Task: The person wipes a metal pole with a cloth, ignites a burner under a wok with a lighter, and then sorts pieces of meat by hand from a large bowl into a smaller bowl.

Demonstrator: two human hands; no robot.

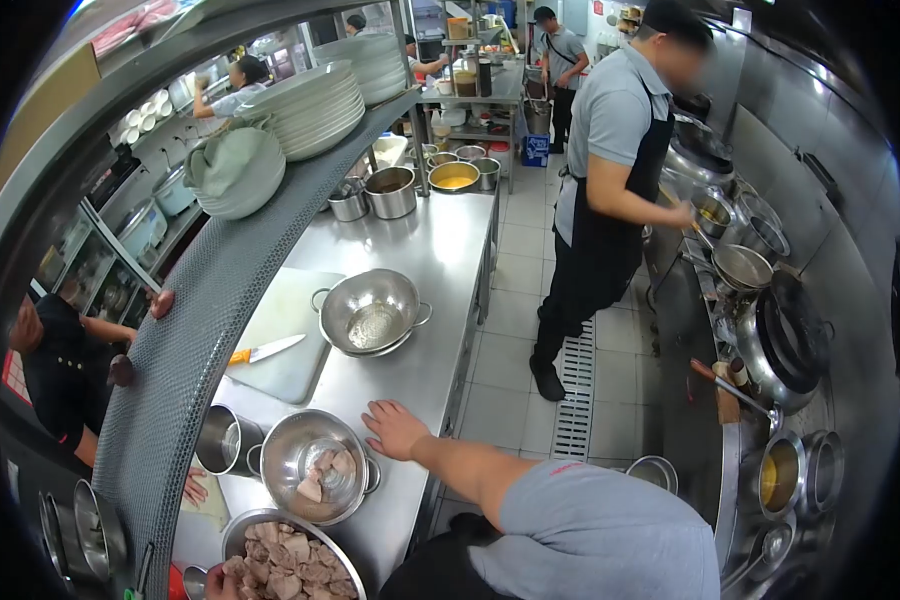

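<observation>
My right hand [395, 430] lies flat on the steel counter [425, 235], fingers spread, holding nothing. At the bottom edge, my left hand [222, 584], partly cut off, has its fingers closed over the left rim of a steel bowl of meat chunks [295, 565]. Just above that bowl, a steel colander [315, 455] with two side handles has a few pale meat pieces in it. Beside the colander stands a steel pot [225, 440]. Farther up, a second colander [370, 312] rests partly on a white cutting board [285, 290], where an orange-handled knife [267, 349] lies.
A shelf with stacked plates [310, 105] overhangs the counter's left side. Beyond it stands a person in black [60, 370]; another hand [195, 487] shows beneath. Pots [390, 192] stand farther back. A co-worker [615, 160] works at the stove [730, 480] on the right.
</observation>
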